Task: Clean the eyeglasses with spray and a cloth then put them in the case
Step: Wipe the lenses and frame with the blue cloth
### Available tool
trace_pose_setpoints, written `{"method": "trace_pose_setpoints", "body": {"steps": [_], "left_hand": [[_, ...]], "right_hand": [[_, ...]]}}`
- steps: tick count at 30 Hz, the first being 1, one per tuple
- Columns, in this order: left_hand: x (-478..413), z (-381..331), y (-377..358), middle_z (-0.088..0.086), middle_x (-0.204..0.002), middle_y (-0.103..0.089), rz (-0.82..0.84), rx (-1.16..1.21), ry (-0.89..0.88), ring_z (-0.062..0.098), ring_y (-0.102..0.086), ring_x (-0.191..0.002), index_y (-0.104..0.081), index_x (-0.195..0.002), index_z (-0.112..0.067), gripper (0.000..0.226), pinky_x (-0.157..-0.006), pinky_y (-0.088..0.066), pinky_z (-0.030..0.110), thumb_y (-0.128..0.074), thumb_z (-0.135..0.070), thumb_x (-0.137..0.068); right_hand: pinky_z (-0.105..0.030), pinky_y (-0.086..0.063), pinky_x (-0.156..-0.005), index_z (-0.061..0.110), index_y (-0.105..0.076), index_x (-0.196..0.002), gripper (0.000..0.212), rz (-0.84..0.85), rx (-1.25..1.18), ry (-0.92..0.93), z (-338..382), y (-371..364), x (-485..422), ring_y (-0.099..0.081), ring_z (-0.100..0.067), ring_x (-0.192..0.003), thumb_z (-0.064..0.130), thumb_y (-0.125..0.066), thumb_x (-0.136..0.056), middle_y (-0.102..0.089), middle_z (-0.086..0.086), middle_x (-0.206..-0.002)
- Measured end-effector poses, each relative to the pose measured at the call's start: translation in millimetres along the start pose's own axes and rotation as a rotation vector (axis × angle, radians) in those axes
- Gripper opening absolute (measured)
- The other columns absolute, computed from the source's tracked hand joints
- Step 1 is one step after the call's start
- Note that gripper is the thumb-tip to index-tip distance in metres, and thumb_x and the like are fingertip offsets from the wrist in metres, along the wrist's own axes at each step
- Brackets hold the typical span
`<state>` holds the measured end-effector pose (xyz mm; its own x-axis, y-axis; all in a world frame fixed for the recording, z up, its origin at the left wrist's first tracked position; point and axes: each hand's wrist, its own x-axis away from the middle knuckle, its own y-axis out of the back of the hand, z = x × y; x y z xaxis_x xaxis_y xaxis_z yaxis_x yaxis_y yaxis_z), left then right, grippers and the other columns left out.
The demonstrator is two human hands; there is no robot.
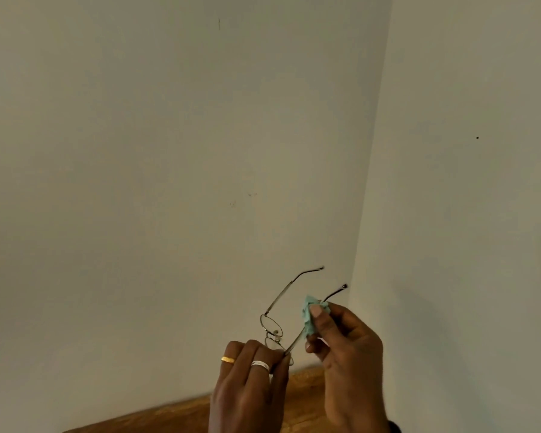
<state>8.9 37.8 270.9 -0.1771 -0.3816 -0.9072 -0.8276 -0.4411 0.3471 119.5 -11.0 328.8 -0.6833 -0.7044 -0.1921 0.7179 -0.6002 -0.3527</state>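
Observation:
Thin metal-framed eyeglasses [272,325] are held up in front of the wall, temples unfolded and pointing up and to the right. My left hand [247,385], with two rings on it, pinches the frame at the lower lens near the hinge. My right hand [344,348] pinches a small light-green cloth [309,317] around the right temple arm, thumb on top of the cloth. The spray and the case are out of view.
A wooden table edge [303,401] shows at the bottom, under the hands. Plain pale walls meet in a corner [372,151] right of centre and fill most of the view.

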Motion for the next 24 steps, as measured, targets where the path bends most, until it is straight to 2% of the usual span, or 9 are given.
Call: {"method": "trace_pose_setpoints", "body": {"steps": [5, 8, 10, 15, 19, 22, 24], "left_hand": [[2, 0, -3, -0.003, -0.068, -0.060, -0.012, 0.016, -0.034, 0.017, -0.052, -0.066, -0.069, -0.069, -0.011, 0.023, -0.063, -0.040, 0.020, -0.064, -0.024, -0.088], [2, 0, -4, -0.003, -0.069, -0.061, -0.009, 0.024, -0.049, 0.017, -0.053, -0.065, -0.070, -0.070, -0.011, 0.021, -0.065, -0.040, 0.020, -0.066, -0.022, -0.088], [1, -1, -4, -0.002, -0.069, -0.062, -0.010, 0.028, -0.071, 0.018, -0.053, -0.065, -0.070, -0.071, -0.010, 0.021, -0.066, -0.041, 0.021, -0.066, -0.021, -0.088], [2, 1, -3, -0.002, -0.070, -0.062, 0.013, 0.027, -0.076, 0.017, -0.052, -0.067, -0.070, -0.071, -0.010, 0.021, -0.067, -0.040, 0.019, -0.065, -0.022, -0.088], [-3, 2, 1, -0.007, -0.067, -0.060, -0.015, 0.086, 0.014, 0.009, -0.045, -0.071, -0.070, -0.069, -0.015, 0.022, -0.064, -0.035, 0.011, -0.064, -0.025, -0.087], [-6, 5, 3, -0.009, -0.067, -0.059, -0.016, 0.098, 0.059, 0.007, -0.045, -0.071, -0.070, -0.070, -0.016, 0.021, -0.061, -0.036, 0.011, -0.064, -0.027, -0.086], [-6, 9, 5, -0.010, -0.069, -0.058, -0.035, 0.106, 0.088, 0.006, -0.045, -0.072, -0.070, -0.071, -0.016, 0.022, -0.061, -0.036, 0.010, -0.063, -0.029, -0.087]], "right_hand": [[-0.023, -0.050, -0.047, 0.014, -0.080, -0.079, 0.024, 0.000, -0.207, -0.092, 11, 10, -15, -0.062, -0.014, -0.059, 0.031, -0.075, -0.063, -0.074, -0.012, -0.079], [-0.021, -0.050, -0.046, 0.009, -0.079, -0.076, 0.013, 0.032, -0.384, -0.200, 14, 17, -21, -0.063, -0.013, -0.058, 0.018, -0.071, -0.073, -0.073, -0.013, -0.080], [-0.021, -0.050, -0.045, 0.008, -0.079, -0.073, 0.013, 0.043, -0.520, -0.275, 15, 22, -25, -0.064, -0.013, -0.058, 0.011, -0.066, -0.075, -0.072, -0.014, -0.080], [-0.020, -0.050, -0.044, 0.005, -0.078, -0.073, 0.015, -0.002, -0.677, -0.316, 16, 34, -39, -0.061, -0.012, -0.055, 0.008, -0.064, -0.078, -0.070, -0.012, -0.079], [-0.019, -0.050, -0.046, 0.009, -0.079, -0.074, 0.017, -0.080, -0.666, -0.228, 16, 46, -42, -0.061, -0.011, -0.055, 0.009, -0.064, -0.081, -0.071, -0.009, -0.079], [-0.019, -0.049, -0.041, 0.003, -0.078, -0.077, 0.015, -0.026, -0.508, -0.252, 4, 36, -22, -0.061, -0.012, -0.050, 0.012, -0.070, -0.068, -0.072, -0.013, -0.074], [-0.022, -0.050, -0.039, 0.005, -0.079, -0.073, 0.013, 0.035, -0.347, -0.271, -9, 24, -4, -0.065, -0.018, -0.052, 0.009, -0.071, -0.063, -0.074, -0.018, -0.074]]}}
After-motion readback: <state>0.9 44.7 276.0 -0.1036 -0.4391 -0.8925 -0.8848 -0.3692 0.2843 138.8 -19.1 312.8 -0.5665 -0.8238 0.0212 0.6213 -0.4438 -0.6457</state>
